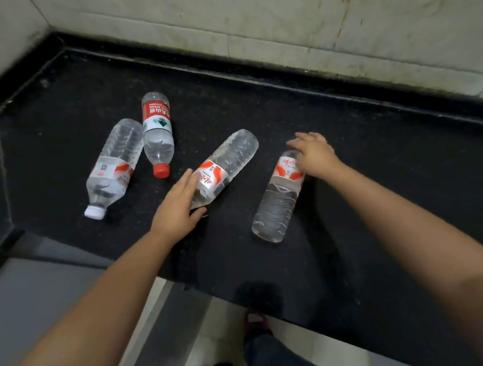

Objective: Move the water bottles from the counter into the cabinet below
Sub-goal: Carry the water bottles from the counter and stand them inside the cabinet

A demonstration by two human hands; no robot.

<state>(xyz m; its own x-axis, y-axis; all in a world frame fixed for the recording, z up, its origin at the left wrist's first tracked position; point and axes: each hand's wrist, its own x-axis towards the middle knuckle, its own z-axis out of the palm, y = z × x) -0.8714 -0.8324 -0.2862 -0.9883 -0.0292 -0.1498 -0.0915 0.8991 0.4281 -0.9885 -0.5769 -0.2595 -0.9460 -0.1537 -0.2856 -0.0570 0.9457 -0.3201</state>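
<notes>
Several clear water bottles lie on their sides on the black counter (344,138). A white-capped bottle (111,167) and a red-capped, red-labelled bottle (158,131) lie at the left, touching each other. My left hand (177,205) covers the neck end of the middle bottle (228,164), fingers along its side and thumb under it. My right hand (314,156) rests over the neck end of the right bottle (277,200), hiding its cap. The cabinet below is out of sight.
A stained pale tiled wall (282,21) backs the counter and turns a corner at the far left. The counter's front edge runs diagonally from left to lower right. Below it show pale floor tiles (214,324) and my feet in red shoes (256,322).
</notes>
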